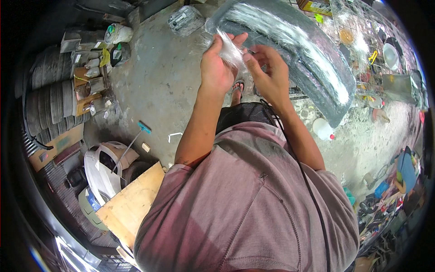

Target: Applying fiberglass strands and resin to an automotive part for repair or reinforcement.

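My left hand (pixel 216 68) is raised in front of me, its fingers closed round a tuft of white fibre strands (pixel 231 53). Loose ends stick out above the thumb and toward the right. My right hand (pixel 270 75) is close beside it, fingers curled and thumb and fingertips pinched at the tuft's right edge. Beyond both hands lies a long, curved, dark grey panel (pixel 317 90) with a glossy surface. A thick band of similar white strands (pixel 290 34) runs along the panel's length.
A wire-mesh rack (pixel 362 27) stands at the far right, with a white bowl (pixel 391 56) near it. A white jug with a red cap (pixel 322 129) is on the concrete floor. Buckets (pixel 118 34) and a wooden board (pixel 131 204) are on the left, near a blue-headed squeegee (pixel 144 127).
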A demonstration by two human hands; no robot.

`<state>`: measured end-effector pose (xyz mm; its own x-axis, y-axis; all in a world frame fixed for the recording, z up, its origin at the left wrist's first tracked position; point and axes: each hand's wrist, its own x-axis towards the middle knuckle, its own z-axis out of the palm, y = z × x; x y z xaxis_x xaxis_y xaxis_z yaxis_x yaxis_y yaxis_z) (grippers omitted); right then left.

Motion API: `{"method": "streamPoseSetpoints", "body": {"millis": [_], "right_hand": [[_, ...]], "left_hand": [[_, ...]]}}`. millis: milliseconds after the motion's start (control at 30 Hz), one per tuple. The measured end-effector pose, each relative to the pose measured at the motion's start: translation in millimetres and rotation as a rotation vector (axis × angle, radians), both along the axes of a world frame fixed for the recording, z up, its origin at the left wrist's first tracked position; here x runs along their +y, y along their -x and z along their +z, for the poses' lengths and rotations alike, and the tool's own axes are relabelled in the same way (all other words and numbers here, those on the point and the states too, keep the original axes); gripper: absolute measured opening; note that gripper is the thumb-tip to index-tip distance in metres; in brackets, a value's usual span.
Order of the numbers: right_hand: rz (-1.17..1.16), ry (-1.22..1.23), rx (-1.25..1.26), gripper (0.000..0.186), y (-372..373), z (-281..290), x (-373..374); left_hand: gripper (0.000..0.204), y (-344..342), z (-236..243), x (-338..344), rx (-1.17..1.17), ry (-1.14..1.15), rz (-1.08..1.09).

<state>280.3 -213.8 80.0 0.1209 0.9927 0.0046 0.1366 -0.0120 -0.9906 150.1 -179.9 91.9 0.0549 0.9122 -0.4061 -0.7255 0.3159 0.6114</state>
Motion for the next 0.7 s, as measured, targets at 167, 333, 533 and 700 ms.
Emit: {"method": "streamPoseSetpoints", "body": {"millis": [167, 333, 533, 700], "right_hand": [[0.318, 0.257, 0.140, 0.024, -4, -9, 7], [0.167, 0.114, 0.441, 0.014, 14, -29, 1], [0.030, 0.108, 0.417, 0.015, 17, -40, 6], [0.037, 0.108, 0.347, 0.019, 6, -29, 2]], "left_hand": [[0.035, -4, 6, 3, 0.010, 0.001, -0.122], [0.030, -8, -17, 16, -0.100, 0.082, -0.055], [0.024, -19, -20, 32, -0.159, 0.306, -0.010], [0.020, -24, -19, 39, -0.240, 0.363, -0.050]]}}
